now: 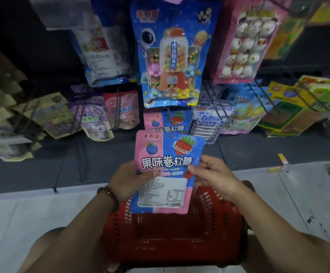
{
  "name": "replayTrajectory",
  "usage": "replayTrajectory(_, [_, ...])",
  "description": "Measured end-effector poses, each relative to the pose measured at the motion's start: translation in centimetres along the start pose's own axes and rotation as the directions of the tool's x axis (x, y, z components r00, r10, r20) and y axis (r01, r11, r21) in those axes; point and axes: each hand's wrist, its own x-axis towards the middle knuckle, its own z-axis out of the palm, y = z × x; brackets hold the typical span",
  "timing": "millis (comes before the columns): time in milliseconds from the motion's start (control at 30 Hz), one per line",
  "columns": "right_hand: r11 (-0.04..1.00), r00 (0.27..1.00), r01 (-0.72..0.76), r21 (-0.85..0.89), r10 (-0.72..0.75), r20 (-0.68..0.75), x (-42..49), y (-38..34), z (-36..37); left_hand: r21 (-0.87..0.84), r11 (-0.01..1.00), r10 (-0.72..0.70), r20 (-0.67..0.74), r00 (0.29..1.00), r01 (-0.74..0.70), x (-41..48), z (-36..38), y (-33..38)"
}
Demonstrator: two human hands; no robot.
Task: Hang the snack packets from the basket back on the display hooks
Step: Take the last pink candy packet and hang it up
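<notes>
Dim shop wall of hanging snacks (172, 62). Above the red basket (172, 233), left hand (128, 180) and right hand (213, 174) pinch a pink-blue packet (168, 152) — a second packet (162, 196) underneath could slip free while reaching for the hook (169, 114).

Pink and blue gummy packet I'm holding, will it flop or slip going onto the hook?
Probably light and fairly stiff: the gummy packet stands upright though the left hand and right hand pinch it only near its lower edge. Its smooth printed film looks slippery, so it may slide in a loose pinch.
</notes>
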Motion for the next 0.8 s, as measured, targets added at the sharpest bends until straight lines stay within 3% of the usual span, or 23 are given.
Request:
replayTrajectory(100, [0.998, 0.998, 0.057, -0.022, -0.058, -0.033, 0.9, 0.5, 1.2, -0.083, 0.997, 0.001, -0.077, 0.997, -0.008, -0.7, 1.7, 0.2])
replayTrajectory(167, [0.996, 0.989, 0.088, -0.024, -0.090, -0.121, 1.5, 0.3, 1.3, -0.052, 0.999, -0.004, -0.227, 0.974, -0.008, -0.4, 2.8, 0.5])
replayTrajectory(267, [0.985, 0.965, 0.169, -0.023, -0.170, -0.201, 2.0, -0.4, 1.3, 0.134, 0.991, 0.061, -0.543, 0.838, 0.014, -0.2, 4.1, 0.5])
replayTrajectory(300, [0.978, 0.954, 0.208, -0.033, -0.210, -0.215, 2.0, -0.7, 1.6, 0.174, 0.984, 0.122, -0.546, 0.829, -0.030, -0.3, 4.3, 0.5])
replayTrajectory(333, [0.968, 0.944, 0.244, -0.051, -0.250, -0.214, 2.0, -0.8, 2.0, 0.155, 0.983, 0.163, -0.467, 0.869, -0.100, -0.4, 4.6, 0.5])
replayTrajectory(400, [0.949, 0.936, 0.297, -0.107, -0.311, -0.164, 1.9, -0.9, 2.9, 0.033, 0.977, 0.213, -0.193, 0.958, -0.211, -0.4, 5.1, 0.7])
replayTrajectory(433, [0.939, 0.935, 0.318, -0.129, -0.333, -0.122, 1.6, -0.8, 3.4, -0.006, 0.972, 0.233, -0.104, 0.967, -0.235, -0.4, 5.3, 0.8])
replayTrajectory(500, [0.924, 0.933, 0.351, -0.150, -0.358, -0.026, 1.2, -0.5, 4.5, -0.120, 0.961, 0.236, -0.116, 0.965, -0.249, -0.2, 5.8, 0.9])
replayTrajectory(600, [0.887, 0.916, 0.402, -0.227, -0.389, 0.100, 1.4, -0.4, 5.2, -0.184, 0.944, 0.218, -0.278, 0.936, -0.275, 0.2, 5.4, 1.5])
replayTrajectory(667, [0.864, 0.910, 0.398, -0.309, -0.415, 0.013, 2.1, -0.5, 4.6, -0.125, 0.965, 0.185, -0.298, 0.936, -0.231, 0.7, 4.5, 1.4])
replayTrajectory(733, [0.839, 0.878, 0.321, -0.439, -0.437, -0.195, 2.9, -1.3, 3.0, -0.157, 0.970, 0.137, -0.267, 0.954, -0.183, 1.1, 3.4, 1.4])
replayTrajectory(800, [0.821, 0.835, 0.249, -0.514, -0.451, -0.315, 3.5, -2.8, 0.7, -0.177, 0.970, 0.127, -0.205, 0.970, -0.164, 1.8, 2.1, 1.9])
